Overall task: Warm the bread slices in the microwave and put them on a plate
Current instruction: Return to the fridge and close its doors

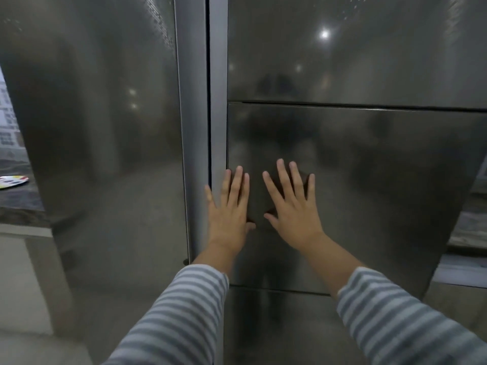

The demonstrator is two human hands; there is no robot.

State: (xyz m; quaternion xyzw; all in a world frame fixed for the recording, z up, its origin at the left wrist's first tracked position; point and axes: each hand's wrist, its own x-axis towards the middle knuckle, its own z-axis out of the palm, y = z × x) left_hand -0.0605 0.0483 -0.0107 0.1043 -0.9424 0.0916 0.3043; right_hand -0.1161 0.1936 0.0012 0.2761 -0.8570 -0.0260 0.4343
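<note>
Nearest the camera, two striped sleeves (184, 309) reach forward. The left hand (229, 206) lies flat with its fingers straight and close together, its palm at the left edge of a steel door panel (369, 180), just beside the vertical seam. The right hand (292, 206) presses the same panel just beside it, fingers straight and slightly spread. Neither hand holds anything. Both seem to be pushing the panel shut or testing it.

Beyond the hands stand the tall steel doors of what looks like a fridge (105, 127). Far left, on a dark counter (18, 206), the edge of a plate (13, 181) with coloured marks shows.

No bread and no microwave are in view, so where the slices are cannot be told. Judging from this, the task seems early or mid-way: warming and plating both appear left to do.
</note>
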